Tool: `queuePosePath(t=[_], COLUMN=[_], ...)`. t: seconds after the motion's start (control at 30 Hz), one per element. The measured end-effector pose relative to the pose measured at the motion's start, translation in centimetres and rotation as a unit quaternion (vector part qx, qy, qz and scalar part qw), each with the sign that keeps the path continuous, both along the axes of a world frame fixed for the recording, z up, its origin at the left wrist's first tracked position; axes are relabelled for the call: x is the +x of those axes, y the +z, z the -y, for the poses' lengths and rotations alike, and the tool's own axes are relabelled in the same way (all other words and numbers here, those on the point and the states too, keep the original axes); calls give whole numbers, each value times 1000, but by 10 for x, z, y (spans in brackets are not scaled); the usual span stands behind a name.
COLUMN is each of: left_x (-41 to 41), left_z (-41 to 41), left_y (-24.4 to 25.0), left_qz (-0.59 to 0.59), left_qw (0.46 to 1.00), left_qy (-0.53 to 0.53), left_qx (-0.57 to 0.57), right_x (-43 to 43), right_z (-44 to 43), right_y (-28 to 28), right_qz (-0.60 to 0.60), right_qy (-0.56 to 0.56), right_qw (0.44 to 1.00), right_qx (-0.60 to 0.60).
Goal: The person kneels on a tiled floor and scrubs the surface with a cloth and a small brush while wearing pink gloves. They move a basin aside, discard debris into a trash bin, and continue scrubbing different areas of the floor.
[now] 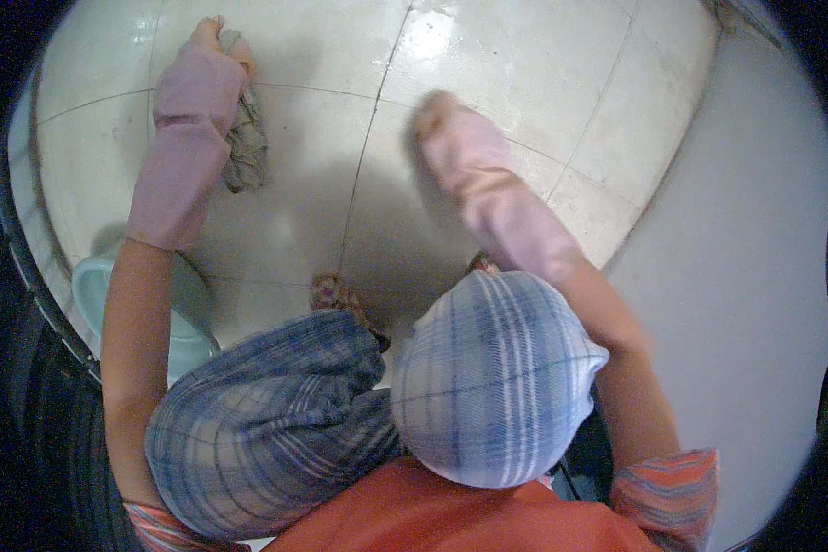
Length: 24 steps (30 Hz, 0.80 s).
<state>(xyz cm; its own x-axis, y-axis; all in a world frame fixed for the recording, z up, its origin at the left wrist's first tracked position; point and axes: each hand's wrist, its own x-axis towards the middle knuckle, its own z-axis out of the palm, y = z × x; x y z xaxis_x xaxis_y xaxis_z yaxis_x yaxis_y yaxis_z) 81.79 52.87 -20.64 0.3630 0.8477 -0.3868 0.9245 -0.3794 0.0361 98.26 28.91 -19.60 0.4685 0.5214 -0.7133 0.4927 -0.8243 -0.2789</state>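
Observation:
My left hand (231, 52), in a glove with a long pink cuff, holds a crumpled grey-green cloth (246, 155) at the upper left. The cloth trails down beside my wrist over pale floor tiles (317, 124). Out over the tiles at upper centre is my right hand (436, 116), in a matching glove; it is blurred, its fingers look curled, and whether it holds anything cannot be told. The two hands are well apart. My knees, in blue plaid cloth, are bent below them.
A light green plastic basin (193, 338) stands at the left, partly behind my left forearm. A plain pale wall (724, 290) rises along the right side. My patterned footwear (331, 291) shows beyond the left knee. The tiles have a wet sheen near the top.

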Motion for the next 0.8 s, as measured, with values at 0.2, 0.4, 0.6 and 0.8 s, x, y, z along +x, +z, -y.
queuePosePath(t=[0.2, 0.4, 0.6, 0.8], left_x=[-9, -2, -12, -19], left_z=[-5, -5, -7, -13], left_y=[-4, 9, 5, 27], left_qz=[-1, -32, -9, -15], left_qw=[999, 999, 1000, 999], left_qy=[-3, 12, 8, 44], left_qx=[-38, -20, -5, 21], right_x=[-4, 13, -31, 47], right_z=[-11, 17, -43, 41], right_y=[3, -10, -18, -18], right_qz=[-24, -55, -44, -32], right_qy=[87, -74, 117, -7], right_qw=[995, 996, 991, 998], right_qx=[30, -20, 51, -52])
